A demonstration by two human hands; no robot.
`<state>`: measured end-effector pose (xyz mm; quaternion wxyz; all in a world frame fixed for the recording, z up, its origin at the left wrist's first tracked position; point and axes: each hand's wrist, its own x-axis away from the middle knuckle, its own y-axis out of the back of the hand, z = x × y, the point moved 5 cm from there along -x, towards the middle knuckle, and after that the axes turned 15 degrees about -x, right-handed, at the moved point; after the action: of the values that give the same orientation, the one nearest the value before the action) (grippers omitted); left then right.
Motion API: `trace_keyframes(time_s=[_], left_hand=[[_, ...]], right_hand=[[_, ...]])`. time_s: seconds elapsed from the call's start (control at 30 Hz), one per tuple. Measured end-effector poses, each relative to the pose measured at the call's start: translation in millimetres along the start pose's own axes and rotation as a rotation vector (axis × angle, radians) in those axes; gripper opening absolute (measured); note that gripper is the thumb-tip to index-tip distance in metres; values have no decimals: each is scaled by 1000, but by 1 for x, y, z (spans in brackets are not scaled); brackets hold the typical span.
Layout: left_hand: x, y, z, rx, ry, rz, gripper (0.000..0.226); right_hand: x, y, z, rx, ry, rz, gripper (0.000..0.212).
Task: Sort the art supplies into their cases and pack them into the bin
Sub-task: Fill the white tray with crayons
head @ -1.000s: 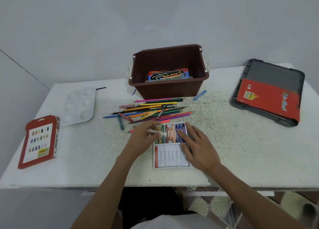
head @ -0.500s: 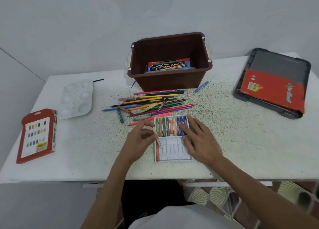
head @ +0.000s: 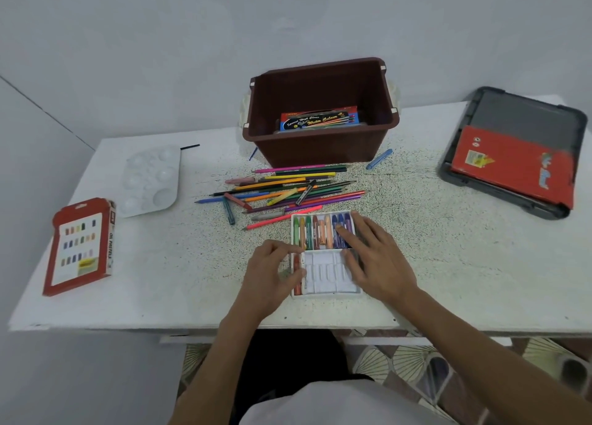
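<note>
A white speckled table (head: 448,264) is carrying everything. At its far edge a brown bin (head: 320,149) is standing open, with a box of water-colour pencils (head: 320,120) lying inside. Far right, a dark grey lid (head: 528,110) is bearing a flat red case (head: 512,165). Far left, the red oil pastel box (head: 80,248) is lying face up, with a white paint palette (head: 150,181) just beyond it.

Between the bin and the person, a heap of coloured pencils (head: 288,190) is lying mostly crosswise. Just nearer than the heap, the white pastel tray (head: 326,280) is sitting. Its far row is showing a full line of pastels, while its near row is showing bare white slots apart from one red pastel (head: 298,264) at the left end.

The right hand (head: 374,258) is lying spread and flat over the tray's right side, fingertips pressing on the blue pastels and apparently steadying it. The left hand (head: 272,277) is curling its fingers against the tray's left edge, thumb over the red pastel; whether it is pinching a stick cannot be told.

Loose pastels are lying among the pencils: a grey one (head: 267,215), a teal one (head: 229,211) and a pink one (head: 240,180). They are lying beyond and left of the tray, so the left hand is the nearer. The slots are running away from the person, so crosswise sticks would probably need turning before seating.
</note>
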<state>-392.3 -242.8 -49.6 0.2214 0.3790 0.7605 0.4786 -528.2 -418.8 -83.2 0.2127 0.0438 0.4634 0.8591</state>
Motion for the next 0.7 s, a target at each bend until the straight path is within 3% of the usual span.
trace_keyframes(time_s=[0.23, 0.43, 0.7], left_hand=[[2, -14, 12, -48, 109, 0, 68], [0, -12, 15, -102, 78, 16, 72], [-54, 8, 2, -92, 25, -219, 29]], right_hand=[[1, -1, 0, 5, -10, 7, 51], [1, 1, 1, 3, -13, 0, 51], [2, -1, -1, 4, -40, 20, 54]])
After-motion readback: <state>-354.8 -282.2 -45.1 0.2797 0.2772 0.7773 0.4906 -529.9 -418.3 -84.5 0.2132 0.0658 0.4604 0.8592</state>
